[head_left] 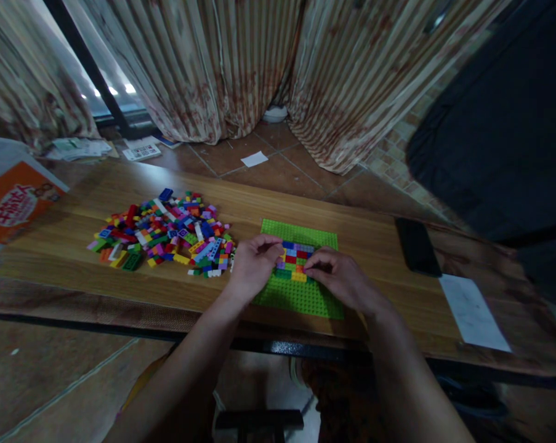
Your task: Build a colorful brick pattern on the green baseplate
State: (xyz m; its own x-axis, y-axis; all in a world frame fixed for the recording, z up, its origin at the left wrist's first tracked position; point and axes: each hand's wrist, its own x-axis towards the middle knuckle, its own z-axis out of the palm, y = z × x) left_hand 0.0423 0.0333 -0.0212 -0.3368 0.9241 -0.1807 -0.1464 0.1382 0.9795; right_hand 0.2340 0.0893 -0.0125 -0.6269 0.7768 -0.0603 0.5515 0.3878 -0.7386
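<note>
On a light green studded baseplate (300,301) lies a flat block of toy bricks (295,258) in blue, red, yellow, purple, green and orange. My left hand (253,264) is closed in a pinch at the block's left edge, by a yellow brick. At the opposite edge my right hand (340,275) has thumb and fingers pressed together, its tips on the bricks near an orange one (300,269). The fingers partly cover both side edges of the block. A large heap of loose bricks (167,234) in mixed colours spreads out left of my left hand.
The wooden table (361,240) also bears a black phone (416,245) and a white paper sheet (474,311) at the right. An orange and white bag (16,197) stands at the left end. Striped curtains (204,67) hang behind, and a dark covered object (499,123) stands at the far right.
</note>
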